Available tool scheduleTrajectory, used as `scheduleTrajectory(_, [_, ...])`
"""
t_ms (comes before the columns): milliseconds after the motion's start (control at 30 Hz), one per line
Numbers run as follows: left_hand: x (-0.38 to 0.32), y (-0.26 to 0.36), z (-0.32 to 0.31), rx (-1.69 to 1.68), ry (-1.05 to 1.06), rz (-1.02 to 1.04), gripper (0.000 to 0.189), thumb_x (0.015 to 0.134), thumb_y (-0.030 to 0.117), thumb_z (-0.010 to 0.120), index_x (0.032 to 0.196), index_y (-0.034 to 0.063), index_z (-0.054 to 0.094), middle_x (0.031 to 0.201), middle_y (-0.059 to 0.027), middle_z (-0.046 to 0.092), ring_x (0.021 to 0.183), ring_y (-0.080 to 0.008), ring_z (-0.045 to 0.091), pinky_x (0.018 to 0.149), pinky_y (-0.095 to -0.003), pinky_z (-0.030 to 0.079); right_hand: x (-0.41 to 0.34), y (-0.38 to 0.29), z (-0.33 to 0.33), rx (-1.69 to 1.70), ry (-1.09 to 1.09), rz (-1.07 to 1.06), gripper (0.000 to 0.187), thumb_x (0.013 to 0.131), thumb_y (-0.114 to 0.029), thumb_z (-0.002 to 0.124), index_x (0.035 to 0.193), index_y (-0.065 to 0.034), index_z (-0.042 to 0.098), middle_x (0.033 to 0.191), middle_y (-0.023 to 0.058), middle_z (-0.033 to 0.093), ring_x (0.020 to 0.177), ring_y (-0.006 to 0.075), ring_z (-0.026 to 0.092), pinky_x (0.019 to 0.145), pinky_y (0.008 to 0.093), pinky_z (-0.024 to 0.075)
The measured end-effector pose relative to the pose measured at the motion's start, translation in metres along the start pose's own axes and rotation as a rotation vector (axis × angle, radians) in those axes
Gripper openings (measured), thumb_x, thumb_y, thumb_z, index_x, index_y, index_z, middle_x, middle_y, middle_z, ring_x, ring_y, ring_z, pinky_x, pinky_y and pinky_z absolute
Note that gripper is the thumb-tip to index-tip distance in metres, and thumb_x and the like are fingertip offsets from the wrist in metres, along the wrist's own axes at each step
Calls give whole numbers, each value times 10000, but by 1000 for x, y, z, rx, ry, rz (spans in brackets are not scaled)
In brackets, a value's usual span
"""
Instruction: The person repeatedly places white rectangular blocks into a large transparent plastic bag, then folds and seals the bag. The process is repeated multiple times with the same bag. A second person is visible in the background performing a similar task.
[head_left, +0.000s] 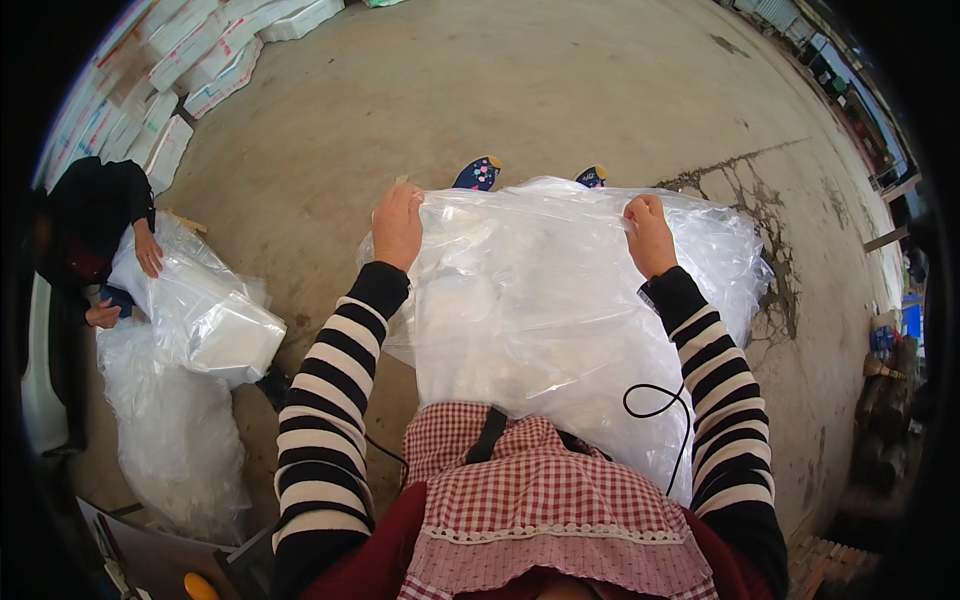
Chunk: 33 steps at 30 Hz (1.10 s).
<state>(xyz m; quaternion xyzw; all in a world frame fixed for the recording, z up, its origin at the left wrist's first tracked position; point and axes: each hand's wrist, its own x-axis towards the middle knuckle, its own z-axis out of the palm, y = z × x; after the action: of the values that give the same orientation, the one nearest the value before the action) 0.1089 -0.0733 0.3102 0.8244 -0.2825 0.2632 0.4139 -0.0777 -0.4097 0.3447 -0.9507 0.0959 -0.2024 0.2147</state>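
Observation:
Clear plastic sheeting (517, 300), which looks like a stack of large bags, spreads across my lap over the checked apron (555, 480). My left hand (397, 225) grips its far left corner, fingers closed on the edge. Farther right along that same edge, my right hand (649, 234) pinches the film between thumb and fingers. Crumpled plastic bulges beyond my right hand and hangs down that side. A thin black cable (656, 401) loops over the sheeting by my right forearm. The tips of two patterned shoes (478, 173) show past the far edge.
To the left, another person (97, 217) handles a pile of clear plastic (180, 300). White foam boxes (202, 60) are stacked at the upper left. The concrete floor (525, 90) has a cracked patch (780, 255) on the right. Low at the left is an orange handle (199, 586).

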Motion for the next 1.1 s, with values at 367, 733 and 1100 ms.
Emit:
scheduleTrajectory(367, [15,-5,12,392,-633,136,202,912,299,536,902,99,562,695,-143,642,681,-358,630,587,-475,462,5,46,-39,-447,-5,154,189,956,-283,480,954,-99,523,710,229,609,706,449,582,574,537,427])
scheduleTrajectory(733, [19,-191,-46,710,-395,-252,276,933,268,448,1107,124,607,1057,-135,658,1015,-357,596,840,-469,475,-111,197,-84,-426,60,537,161,895,-140,532,1029,-54,554,978,211,644,944,412,593,766,488,471])
scheduleTrajectory(1100, [-28,4,-31,60,-727,276,664,840,400,626,1382,87,404,1421,-148,392,1340,-343,310,1091,-503,204,-119,152,-97,-230,52,626,616,857,-400,656,1299,-51,407,784,166,623,649,250,637,603,361,501])
